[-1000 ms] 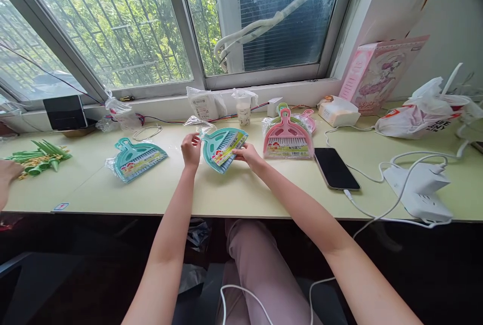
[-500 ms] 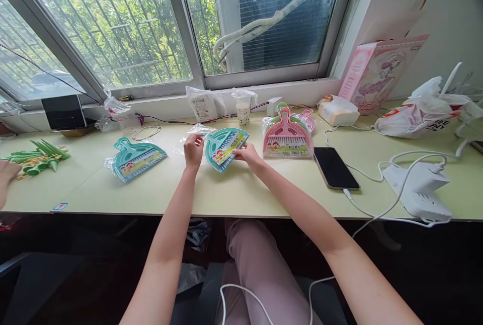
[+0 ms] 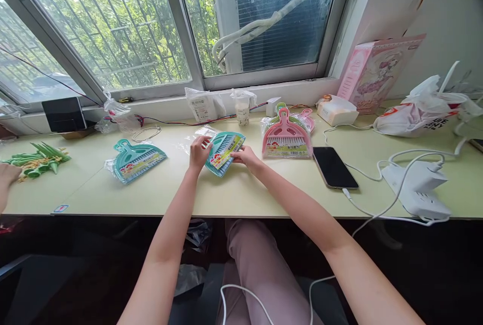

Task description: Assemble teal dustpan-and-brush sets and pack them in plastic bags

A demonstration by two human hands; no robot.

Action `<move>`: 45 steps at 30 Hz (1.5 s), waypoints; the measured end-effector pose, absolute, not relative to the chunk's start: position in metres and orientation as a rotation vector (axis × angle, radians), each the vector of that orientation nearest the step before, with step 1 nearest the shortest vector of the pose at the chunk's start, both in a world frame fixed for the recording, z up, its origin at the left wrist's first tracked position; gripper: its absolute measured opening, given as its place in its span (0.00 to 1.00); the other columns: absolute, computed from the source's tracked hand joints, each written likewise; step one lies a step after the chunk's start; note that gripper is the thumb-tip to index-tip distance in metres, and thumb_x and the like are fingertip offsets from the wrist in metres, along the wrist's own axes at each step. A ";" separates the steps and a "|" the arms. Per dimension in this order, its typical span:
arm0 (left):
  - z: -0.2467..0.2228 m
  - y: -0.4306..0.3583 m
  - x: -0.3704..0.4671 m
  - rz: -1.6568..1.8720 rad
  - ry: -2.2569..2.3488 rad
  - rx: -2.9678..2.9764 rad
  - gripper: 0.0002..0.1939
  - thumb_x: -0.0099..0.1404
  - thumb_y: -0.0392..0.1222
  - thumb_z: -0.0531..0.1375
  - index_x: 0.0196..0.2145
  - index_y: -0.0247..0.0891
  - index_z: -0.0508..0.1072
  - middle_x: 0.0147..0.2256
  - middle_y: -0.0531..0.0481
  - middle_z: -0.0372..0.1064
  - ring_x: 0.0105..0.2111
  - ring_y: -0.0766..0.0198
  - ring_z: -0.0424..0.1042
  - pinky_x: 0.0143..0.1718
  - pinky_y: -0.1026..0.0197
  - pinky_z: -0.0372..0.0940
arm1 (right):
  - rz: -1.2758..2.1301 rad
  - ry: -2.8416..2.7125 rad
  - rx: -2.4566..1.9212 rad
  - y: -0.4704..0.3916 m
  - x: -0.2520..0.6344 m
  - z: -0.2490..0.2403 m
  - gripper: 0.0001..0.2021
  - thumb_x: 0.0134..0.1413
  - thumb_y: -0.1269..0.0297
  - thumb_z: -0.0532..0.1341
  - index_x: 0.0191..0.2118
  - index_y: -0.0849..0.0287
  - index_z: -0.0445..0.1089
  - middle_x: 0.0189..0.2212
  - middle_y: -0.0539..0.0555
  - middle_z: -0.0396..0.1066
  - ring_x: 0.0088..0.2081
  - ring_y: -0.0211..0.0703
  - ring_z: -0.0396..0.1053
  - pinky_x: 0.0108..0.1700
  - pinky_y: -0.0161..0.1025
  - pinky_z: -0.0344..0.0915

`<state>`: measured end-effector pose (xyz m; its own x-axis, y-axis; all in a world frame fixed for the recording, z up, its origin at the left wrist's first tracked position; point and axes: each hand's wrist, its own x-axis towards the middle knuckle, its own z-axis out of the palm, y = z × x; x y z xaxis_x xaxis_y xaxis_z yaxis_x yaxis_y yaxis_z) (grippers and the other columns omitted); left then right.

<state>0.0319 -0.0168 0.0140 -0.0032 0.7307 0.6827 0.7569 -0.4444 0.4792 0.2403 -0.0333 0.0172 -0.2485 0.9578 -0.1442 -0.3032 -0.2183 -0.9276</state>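
Between my hands, tilted above the table, is a teal dustpan and brush set (image 3: 225, 151) with a yellow-green printed label and a clear plastic bag around its handle end. My left hand (image 3: 199, 154) is closed on its left, handle side, fingers bent over the plastic. At the right edge, my right hand (image 3: 247, 158) pinches the set beside the label. Another teal dustpan set (image 3: 139, 160) in clear wrap lies on the table to the left. Right of my hands rests a pink dustpan set (image 3: 287, 136), with green and pink ones partly hidden behind it.
A phone (image 3: 335, 167) on a cable and a white power strip (image 3: 415, 189) lie to the right. Behind are a plastic cup (image 3: 242, 108), a tissue pack (image 3: 337, 110) and a white bag (image 3: 415, 113). At far left another person's hand (image 3: 8, 176) touches green stalks (image 3: 41, 159).
My left hand has moved slightly right and down, from the plastic at the handle end onto the set's left side. The set has shifted a little left and turned.
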 end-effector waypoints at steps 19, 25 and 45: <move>0.032 -0.021 0.014 -2.537 -1.959 -2.311 0.34 0.68 0.63 0.46 0.64 0.39 0.59 0.54 0.37 0.69 0.52 0.51 0.72 0.50 0.49 0.69 | 1.607 -0.910 -0.819 -0.030 0.237 0.016 0.12 0.47 0.79 0.68 0.34 0.60 0.67 0.34 0.51 0.75 0.38 0.41 0.77 0.52 0.46 0.76; 0.037 -0.032 0.020 -2.449 -1.815 -2.442 0.30 0.62 0.56 0.58 0.58 0.39 0.68 0.46 0.40 0.75 0.46 0.51 0.76 0.47 0.50 0.71 | 1.662 -0.992 -0.757 -0.034 0.236 0.015 0.15 0.43 0.76 0.72 0.36 0.60 0.68 0.35 0.53 0.76 0.41 0.45 0.77 0.53 0.49 0.75; 0.035 -0.034 0.031 -2.666 -1.796 -2.828 0.35 0.67 0.69 0.50 0.57 0.37 0.69 0.51 0.36 0.71 0.54 0.44 0.70 0.50 0.43 0.68 | 1.552 -0.853 -0.691 -0.030 0.240 0.019 0.12 0.47 0.75 0.68 0.36 0.58 0.67 0.39 0.52 0.76 0.44 0.41 0.75 0.53 0.43 0.75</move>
<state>0.0314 -0.0340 0.0345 0.2005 0.9586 0.2021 -0.1725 -0.1685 0.9705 0.2401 -0.0301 0.0195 -0.1493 0.9883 0.0316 -0.5562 -0.0575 -0.8291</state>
